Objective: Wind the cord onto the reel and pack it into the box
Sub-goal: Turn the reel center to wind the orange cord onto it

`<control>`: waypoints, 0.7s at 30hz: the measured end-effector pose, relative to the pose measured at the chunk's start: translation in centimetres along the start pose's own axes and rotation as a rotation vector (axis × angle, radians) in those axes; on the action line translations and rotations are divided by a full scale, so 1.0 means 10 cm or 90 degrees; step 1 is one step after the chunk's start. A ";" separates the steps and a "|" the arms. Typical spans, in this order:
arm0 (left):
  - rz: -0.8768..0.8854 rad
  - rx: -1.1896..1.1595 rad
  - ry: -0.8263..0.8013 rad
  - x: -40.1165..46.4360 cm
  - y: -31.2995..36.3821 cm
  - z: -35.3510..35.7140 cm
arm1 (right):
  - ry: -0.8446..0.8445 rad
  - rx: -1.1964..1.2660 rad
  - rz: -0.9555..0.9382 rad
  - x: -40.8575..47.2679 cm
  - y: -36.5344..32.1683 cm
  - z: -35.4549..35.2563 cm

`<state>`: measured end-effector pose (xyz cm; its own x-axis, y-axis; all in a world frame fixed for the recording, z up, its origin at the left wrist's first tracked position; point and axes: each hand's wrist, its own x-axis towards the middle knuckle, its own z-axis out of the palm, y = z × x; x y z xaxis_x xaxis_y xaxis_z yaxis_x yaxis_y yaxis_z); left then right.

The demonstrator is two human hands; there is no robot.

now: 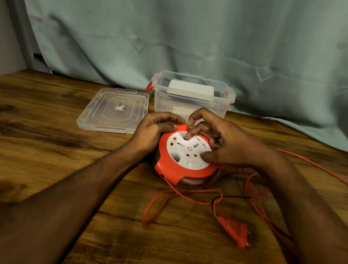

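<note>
Loose cord [185,193] loops (with plug [236,230]) clutter the table [35,147] right of the reel [183,166].

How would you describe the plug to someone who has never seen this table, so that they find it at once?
On the wooden table, look nearer the person than the round orange reel that both hands hold. The plug lies flat at the end of the loose orange cord. It alone is a small orange block with metal pins.
</note>
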<state>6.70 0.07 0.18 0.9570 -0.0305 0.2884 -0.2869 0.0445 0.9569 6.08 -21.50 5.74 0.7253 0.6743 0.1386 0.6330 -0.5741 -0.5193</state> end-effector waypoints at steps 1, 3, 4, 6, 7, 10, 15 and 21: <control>0.000 0.001 -0.003 0.00 0.00 0.00 | -0.002 -0.009 0.003 -0.01 -0.02 -0.01; -0.001 0.003 -0.003 0.01 -0.01 0.00 | -0.006 -0.022 0.023 -0.02 -0.07 -0.02; -0.002 0.004 -0.001 0.01 -0.01 -0.01 | -0.005 -0.029 0.034 -0.03 -0.09 -0.03; -0.003 0.000 0.001 0.03 -0.02 -0.01 | 0.009 -0.045 0.052 -0.03 -0.11 -0.03; -0.003 -0.001 0.002 0.03 -0.02 -0.01 | 0.018 -0.056 0.060 -0.04 -0.12 -0.02; -0.004 -0.001 0.003 0.03 -0.02 -0.01 | 0.045 -0.106 0.084 -0.05 -0.15 0.00; -0.011 -0.011 0.006 0.03 -0.03 -0.01 | 0.104 -0.180 0.075 -0.03 -0.15 0.08; -0.017 -0.003 -0.001 0.03 -0.03 -0.01 | 0.090 -0.205 0.089 -0.01 -0.25 0.10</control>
<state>7.13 0.17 -0.02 0.9643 -0.0338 0.2628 -0.2610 0.0489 0.9641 4.21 -19.69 6.21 0.8269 0.5209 0.2119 0.5613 -0.7878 -0.2536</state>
